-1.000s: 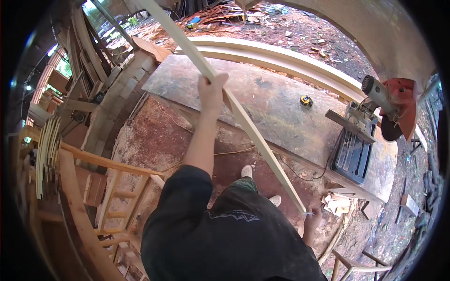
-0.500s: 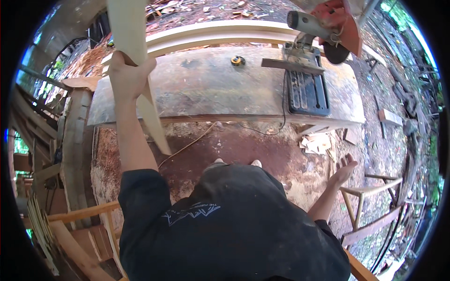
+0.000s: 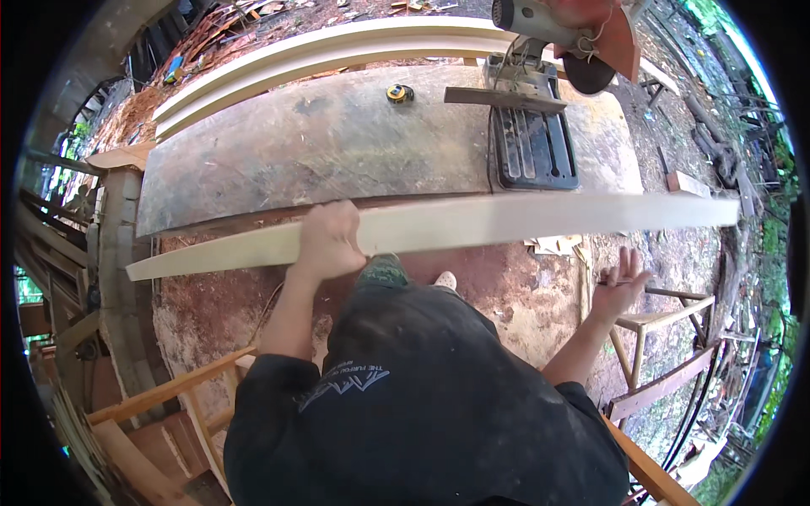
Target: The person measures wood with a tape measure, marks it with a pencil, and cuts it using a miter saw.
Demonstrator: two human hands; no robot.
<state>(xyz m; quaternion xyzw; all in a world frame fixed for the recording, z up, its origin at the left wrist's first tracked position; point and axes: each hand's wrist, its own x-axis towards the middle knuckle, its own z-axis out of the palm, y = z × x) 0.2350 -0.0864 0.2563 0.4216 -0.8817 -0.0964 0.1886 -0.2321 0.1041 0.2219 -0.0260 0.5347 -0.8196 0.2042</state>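
My left hand (image 3: 331, 239) is closed around a long pale wooden board (image 3: 515, 221), left of the board's middle. The board lies crosswise in front of me, just off the near edge of the workbench (image 3: 278, 173), and reaches far to both sides. Out to the right, below the board and apart from it, my right hand (image 3: 623, 282) has its fingers spread and holds nothing. A chop saw (image 3: 538, 143) with a red guard stands on the right part of the bench, its dark blade raised. A yellow and black tape measure (image 3: 399, 94) rests near the bench's far edge.
Long pale timbers (image 3: 337, 52) run along the bench's far side. A short dark wood strip (image 3: 506, 99) lies across the saw. A wooden frame stand (image 3: 666, 320) is at the right, and a wooden rail (image 3: 169, 390) at the lower left. Offcuts (image 3: 557, 244) lie on the ground beyond the board.
The board has swung from upright at the left to lying crosswise before me. My left hand came nearer and to the right with it, while my right hand rose slightly.
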